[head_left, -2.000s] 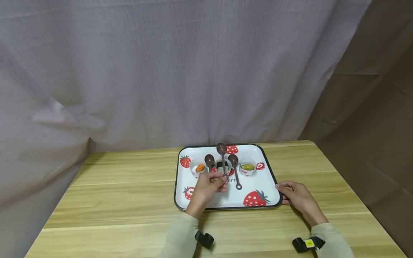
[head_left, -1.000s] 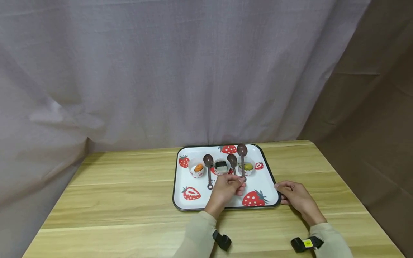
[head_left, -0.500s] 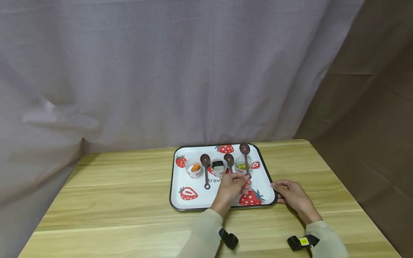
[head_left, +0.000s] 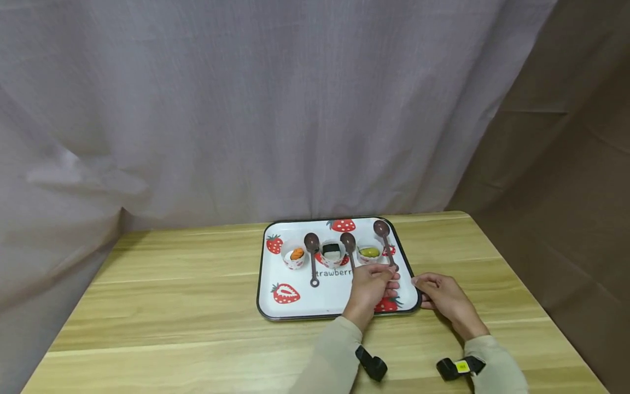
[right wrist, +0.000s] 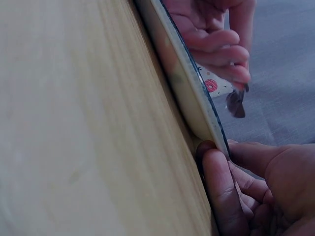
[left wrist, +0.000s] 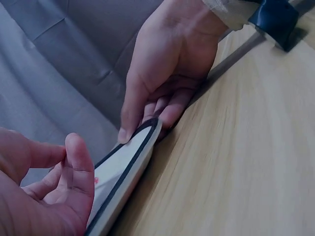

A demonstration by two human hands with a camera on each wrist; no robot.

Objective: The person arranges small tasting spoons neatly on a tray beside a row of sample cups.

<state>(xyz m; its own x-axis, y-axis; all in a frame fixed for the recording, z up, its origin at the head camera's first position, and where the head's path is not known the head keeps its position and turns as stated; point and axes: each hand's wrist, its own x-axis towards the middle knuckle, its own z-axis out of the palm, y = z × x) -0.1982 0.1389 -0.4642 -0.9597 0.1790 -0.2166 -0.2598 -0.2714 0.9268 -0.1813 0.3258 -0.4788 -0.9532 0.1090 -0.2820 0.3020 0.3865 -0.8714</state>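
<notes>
My left hand (head_left: pixel 370 289) pinches the handle end of a brown spoon (head_left: pixel 381 230) over the right side of a white strawberry-print tray (head_left: pixel 305 303). The spoon's bowl points away, just right of the paper cup (head_left: pixel 368 252) with a green piece of food. My right hand (head_left: pixel 447 298) grips the tray's near right corner, thumb on the rim and fingers beneath, as the right wrist view shows. Two more brown spoons lie on the tray: one spoon (head_left: pixel 313 257) left of the middle cup, another spoon (head_left: pixel 348 243) right of it, its handle end hidden by my left hand.
A paper cup (head_left: pixel 293 255) with an orange piece stands at the tray's left. The middle cup (head_left: pixel 332 254) holds a black-and-white piece. The wooden table (head_left: pixel 172 295) ends at a grey curtain (head_left: pixel 275 120) behind, with a brown curtain (head_left: pixel 556 180) at right.
My left hand has carried the spoon rightward, from over the middle cup, across the green-food cup, to that cup's right side. My right hand keeps its grip on the tray corner.
</notes>
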